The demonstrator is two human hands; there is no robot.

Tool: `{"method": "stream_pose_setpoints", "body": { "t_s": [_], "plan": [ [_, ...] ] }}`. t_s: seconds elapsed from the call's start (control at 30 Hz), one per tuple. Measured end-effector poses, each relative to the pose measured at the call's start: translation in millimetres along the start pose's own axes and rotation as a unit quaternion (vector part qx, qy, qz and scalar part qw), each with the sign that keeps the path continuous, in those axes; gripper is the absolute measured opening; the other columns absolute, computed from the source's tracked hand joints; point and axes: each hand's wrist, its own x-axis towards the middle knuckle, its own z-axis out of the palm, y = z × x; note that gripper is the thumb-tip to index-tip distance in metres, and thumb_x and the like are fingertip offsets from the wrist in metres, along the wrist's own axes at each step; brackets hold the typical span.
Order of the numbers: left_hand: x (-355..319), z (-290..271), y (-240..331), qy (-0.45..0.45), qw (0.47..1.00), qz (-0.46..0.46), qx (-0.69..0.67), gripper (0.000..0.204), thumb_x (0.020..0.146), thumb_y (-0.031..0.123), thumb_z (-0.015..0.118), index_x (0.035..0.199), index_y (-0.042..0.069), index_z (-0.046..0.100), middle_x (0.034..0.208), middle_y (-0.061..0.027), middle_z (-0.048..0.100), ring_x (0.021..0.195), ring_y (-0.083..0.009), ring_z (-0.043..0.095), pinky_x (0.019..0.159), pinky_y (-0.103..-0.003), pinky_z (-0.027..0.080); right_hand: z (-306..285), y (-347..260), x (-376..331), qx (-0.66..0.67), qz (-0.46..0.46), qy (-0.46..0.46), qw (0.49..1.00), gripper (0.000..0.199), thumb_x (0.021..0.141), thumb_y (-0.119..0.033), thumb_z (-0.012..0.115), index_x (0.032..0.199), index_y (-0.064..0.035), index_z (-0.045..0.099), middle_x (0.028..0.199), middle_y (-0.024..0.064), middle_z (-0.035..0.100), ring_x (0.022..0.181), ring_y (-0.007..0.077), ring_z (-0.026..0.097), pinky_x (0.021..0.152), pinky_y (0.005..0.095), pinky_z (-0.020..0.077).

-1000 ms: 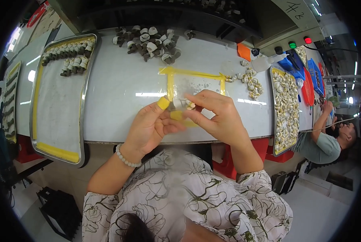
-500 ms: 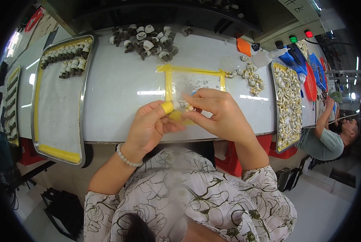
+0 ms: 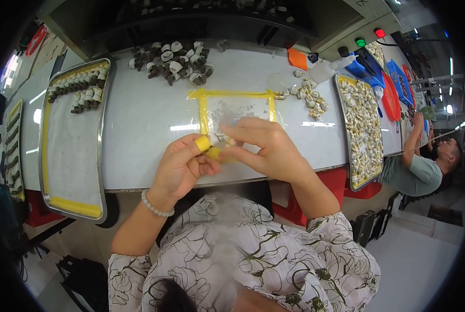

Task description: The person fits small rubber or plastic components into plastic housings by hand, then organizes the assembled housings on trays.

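Observation:
Both my hands meet just above the near edge of the white table. My left hand (image 3: 179, 165), with yellow covers on its thumb and a finger, is closed in a pinch on a small white piece (image 3: 217, 139). Close against it, my right hand (image 3: 266, 148) pinches a small white-and-gold piece (image 3: 230, 141) between thumb and fingers. The fingers partly hide both pieces, and whether they touch I cannot tell. Behind the hands lies a yellow tape frame (image 3: 237, 94) stuck on the table, with wet-looking spots inside it.
Dark-and-white pieces (image 3: 174, 63) lie heaped at the back. Small white-and-gold parts (image 3: 311, 96) lie right of the tape. A metal tray (image 3: 103, 151) with rows of pieces stands left; another tray (image 3: 350, 156), full of parts, stands right. Beyond are a white bottle (image 3: 323, 72) and a co-worker (image 3: 419, 169).
The view has shifted slightly, so the table and my hands sit further left in the picture. My hands stay together, and the fingers have moved a little around the small pieces.

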Motion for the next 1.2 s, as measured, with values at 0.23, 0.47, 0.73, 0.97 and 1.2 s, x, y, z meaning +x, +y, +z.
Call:
{"method": "stream_pose_setpoints", "body": {
  "t_s": [0.23, 0.47, 0.73, 0.97, 1.2],
  "plan": [
    [-24, 3, 12, 0.034, 0.999, -0.029, -0.011, 0.022, 0.090, 0.008, 0.050, 0.109, -0.003, 0.054, 0.092, -0.0186, 0.063, 0.071, -0.0199, 0.064, 0.063, -0.027, 0.053, -3, 0, -10, 0.051, -0.011, -0.012, 0.999, 0.040, 0.072, -0.004, 0.070, 0.111, -0.0018, 0.061, 0.087, 0.0108, 0.061, 0.077, 0.0212, 0.059, 0.068, 0.0293, 0.0474],
    [-84, 0, 98, 0.239, 0.868, 0.277, 0.335, 0.024, 0.081, -0.003, 0.052, 0.105, -0.003, 0.055, 0.092, -0.0132, 0.063, 0.076, -0.0150, 0.061, 0.063, -0.023, 0.048, -55, 48, -10, -0.254, 0.064, 0.101, 0.960, 0.035, 0.072, 0.003, 0.064, 0.106, -0.0028, 0.062, 0.102, 0.0105, 0.061, 0.087, 0.0260, 0.059, 0.075, 0.0319, 0.0483],
    [-108, -109, 205, 0.442, 0.548, 0.357, 0.614, 0.025, 0.078, -0.001, 0.057, 0.103, -0.003, 0.059, 0.088, -0.0063, 0.063, 0.072, -0.0082, 0.056, 0.064, -0.021, 0.045, -45, 59, 8, -0.326, 0.087, 0.058, 0.939, 0.035, 0.070, 0.006, 0.055, 0.102, -0.0030, 0.063, 0.090, 0.0081, 0.059, 0.081, 0.0249, 0.056, 0.071, 0.0332, 0.0479],
    [-72, -115, 205, 0.438, 0.431, 0.308, 0.727, 0.025, 0.079, 0.003, 0.058, 0.104, 0.000, 0.061, 0.094, -0.0100, 0.065, 0.074, -0.0139, 0.060, 0.066, -0.025, 0.048, -38, 73, -25, -0.034, 0.089, 0.154, 0.983, 0.026, 0.074, 0.008, 0.058, 0.098, 0.0006, 0.064, 0.085, 0.0058, 0.054, 0.080, 0.0132, 0.055, 0.067, 0.0244, 0.0473],
    [-78, -115, 200, 0.415, 0.474, 0.302, 0.715, 0.034, 0.080, 0.001, 0.054, 0.113, 0.004, 0.059, 0.100, -0.0135, 0.064, 0.084, -0.0201, 0.061, 0.071, -0.029, 0.048, -30, 70, -52, -0.014, 0.140, 0.174, 0.975, 0.026, 0.073, 0.009, 0.062, 0.098, 0.0020, 0.064, 0.091, 0.0074, 0.057, 0.082, 0.0141, 0.057, 0.071, 0.0235, 0.0477]
  ]
}}
